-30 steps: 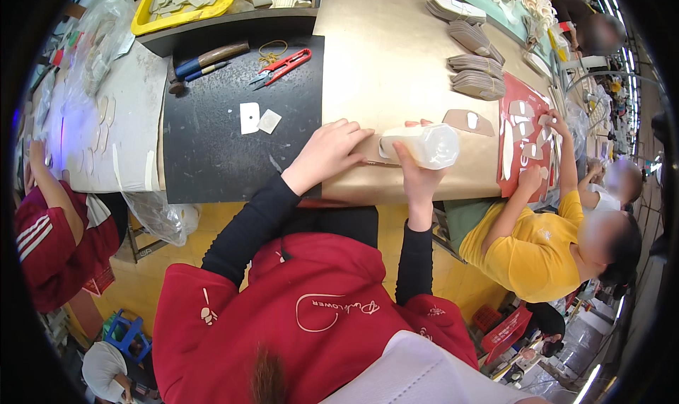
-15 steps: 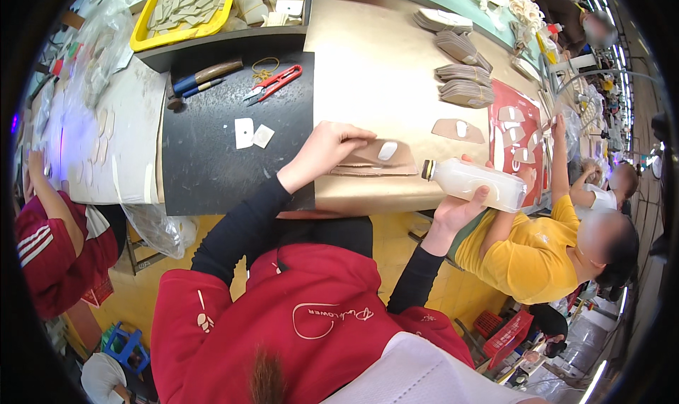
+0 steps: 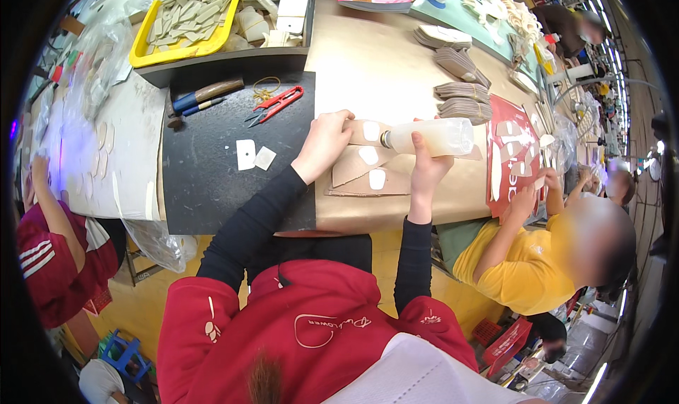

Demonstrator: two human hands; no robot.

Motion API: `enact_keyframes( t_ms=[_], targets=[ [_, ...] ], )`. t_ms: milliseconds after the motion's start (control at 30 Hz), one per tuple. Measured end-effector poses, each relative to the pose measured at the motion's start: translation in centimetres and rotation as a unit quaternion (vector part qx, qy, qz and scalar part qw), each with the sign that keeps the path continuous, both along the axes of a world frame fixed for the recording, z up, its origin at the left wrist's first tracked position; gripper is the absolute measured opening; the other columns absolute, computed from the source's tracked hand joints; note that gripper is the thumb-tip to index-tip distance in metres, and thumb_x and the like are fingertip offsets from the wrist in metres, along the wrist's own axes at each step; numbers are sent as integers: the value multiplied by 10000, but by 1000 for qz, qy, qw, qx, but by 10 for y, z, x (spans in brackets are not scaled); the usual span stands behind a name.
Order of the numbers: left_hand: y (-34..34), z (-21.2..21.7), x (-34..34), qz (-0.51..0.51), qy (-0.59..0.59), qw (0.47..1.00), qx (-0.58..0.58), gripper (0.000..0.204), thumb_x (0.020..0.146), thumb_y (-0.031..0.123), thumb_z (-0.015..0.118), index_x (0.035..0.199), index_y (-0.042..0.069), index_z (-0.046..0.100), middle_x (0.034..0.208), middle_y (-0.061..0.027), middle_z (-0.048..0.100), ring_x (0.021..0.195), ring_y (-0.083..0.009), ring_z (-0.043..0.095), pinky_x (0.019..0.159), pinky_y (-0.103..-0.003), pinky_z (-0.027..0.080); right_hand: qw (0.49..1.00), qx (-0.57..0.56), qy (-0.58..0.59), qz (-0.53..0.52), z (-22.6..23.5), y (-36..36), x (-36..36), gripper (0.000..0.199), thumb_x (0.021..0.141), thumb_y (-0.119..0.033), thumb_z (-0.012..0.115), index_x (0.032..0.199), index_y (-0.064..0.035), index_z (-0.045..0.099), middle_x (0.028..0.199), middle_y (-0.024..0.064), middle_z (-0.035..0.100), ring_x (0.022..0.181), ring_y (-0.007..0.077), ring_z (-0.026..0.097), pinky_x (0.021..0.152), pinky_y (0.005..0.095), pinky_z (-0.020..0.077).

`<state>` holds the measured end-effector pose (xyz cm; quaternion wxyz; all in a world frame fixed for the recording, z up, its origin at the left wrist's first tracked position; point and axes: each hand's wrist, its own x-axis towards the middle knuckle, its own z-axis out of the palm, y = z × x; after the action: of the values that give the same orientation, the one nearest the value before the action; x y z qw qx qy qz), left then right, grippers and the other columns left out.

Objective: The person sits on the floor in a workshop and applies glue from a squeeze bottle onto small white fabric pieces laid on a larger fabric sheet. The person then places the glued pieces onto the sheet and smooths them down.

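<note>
Beside the black mat [image 3: 219,199], your left hand [image 3: 324,144] pinches a brown piece [image 3: 356,132]; steady the bottle [image 3: 433,137] your right hand [image 3: 426,166] grips.

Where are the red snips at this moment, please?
In the head view, the red snips lie left of centre on the black mat, right beside the yellowish rubber band.

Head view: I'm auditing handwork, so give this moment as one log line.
left hand: on brown piece; right hand: holding bottle, neck leftward; snips: on black mat

Yellow floor [image 3: 453,287], apparently tiled
</note>
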<state>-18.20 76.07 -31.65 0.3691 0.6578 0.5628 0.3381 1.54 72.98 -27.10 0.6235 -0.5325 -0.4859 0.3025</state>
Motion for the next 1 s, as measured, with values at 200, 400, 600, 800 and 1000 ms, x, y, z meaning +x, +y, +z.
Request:
enact_keyframes(
  t_ms=[200, 400, 600, 800, 1000],
  targets=[
    [-1, 3, 0, 6, -5, 1000, 5, 227, 835, 52, 623, 1037, -44, 662, 959, -268, 678, 951, -413, 662, 865, -449, 526, 997, -25, -72, -5, -14, 21, -23, 286, 812, -86, 823, 1027, 43, 686, 996, 103, 738, 867, 148, 681, 786, 283, 535],
    [-2, 4, -1, 0, -29, 999, 13, 180, 833, 27, 589, 982, -60, 641, 921, -266, 667, 927, -423, 648, 847, -470, 514, 966, -23, -254, 41, -14, 29, -28, 265, 813, -94, 823, 984, 58, 689, 932, 100, 734, 834, 154, 687, 765, 298, 536],
    [-2, 2, -1, 0, -27, 999, 19, 180, 836, 29, 586, 986, -53, 641, 923, -266, 665, 933, -427, 645, 847, -473, 513, 981, -25, -193, 1, -13, 33, -31, 282, 799, -87, 830, 986, 67, 685, 914, 100, 740, 816, 147, 685, 756, 296, 539],
    [0, 4, -1, -2, -27, 1000, -2, 180, 838, 38, 592, 985, -51, 647, 918, -272, 666, 928, -429, 650, 835, -473, 522, 979, -14, -201, 42, -19, 31, -36, 282, 801, -91, 831, 981, 69, 686, 921, 111, 739, 808, 150, 684, 767, 293, 540],
    [0, 3, -1, 1, -25, 1000, 8, 180, 828, 34, 612, 982, -53, 649, 915, -275, 666, 924, -426, 654, 832, -470, 526, 974, 3, -223, -28, -20, 30, -31, 353, 782, -161, 857, 985, 68, 681, 876, 155, 748, 787, 213, 733, 705, 310, 553]
  ],
)
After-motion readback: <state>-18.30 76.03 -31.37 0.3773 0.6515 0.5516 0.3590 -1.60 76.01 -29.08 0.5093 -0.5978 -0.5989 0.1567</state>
